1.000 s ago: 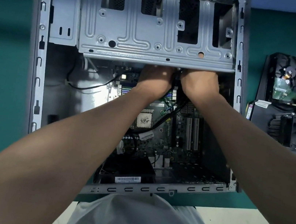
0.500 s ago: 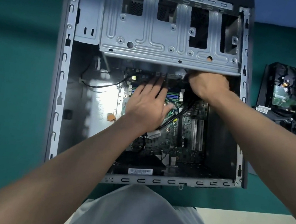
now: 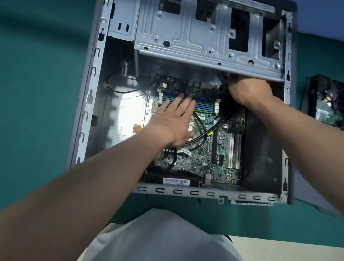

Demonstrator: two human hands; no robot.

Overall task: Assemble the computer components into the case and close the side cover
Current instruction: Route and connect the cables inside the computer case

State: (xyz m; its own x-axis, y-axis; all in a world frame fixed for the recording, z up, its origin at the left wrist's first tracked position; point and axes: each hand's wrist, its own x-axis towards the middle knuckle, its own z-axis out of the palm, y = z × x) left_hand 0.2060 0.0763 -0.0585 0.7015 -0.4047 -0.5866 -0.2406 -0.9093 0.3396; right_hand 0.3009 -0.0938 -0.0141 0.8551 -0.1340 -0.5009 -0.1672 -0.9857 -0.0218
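Centrally, the case [image 3: 89, 95] lies on its side with the cover off, filling the upper middle of the frame, its open side up toward the camera. The motherboard [image 3: 218, 159] sits in its lower middle part, with white slots at its right and blue and green memory slots [image 3: 206, 106] along its upper edge. The drive cage [image 3: 201, 45] spans the upper part of the case and overhangs the board's top edge.

The left hand [image 3: 172, 123] lies flat over the board, palm down, its fingers [image 3: 180, 102] straight and slightly spread, the tips reaching across the memory slots. It holds nothing. The right hand [image 3: 248, 90] is tucked under the lower right edge of the cage; its fingers are hidden there, so I cannot tell whether they grip anything. Black cables [image 3: 219, 119] run from just beside that hand down across the board toward the left hand.

A black part with a barcode label [image 3: 175, 181] sits at the case's lower edge.

Around the case is the green surface [image 3: 28, 86]. At the right edge of the frame, well apart from the case, lie a hard drive [image 3: 326, 108] and other dark parts. A grey shirt [image 3: 170, 253] fills the bottom middle.
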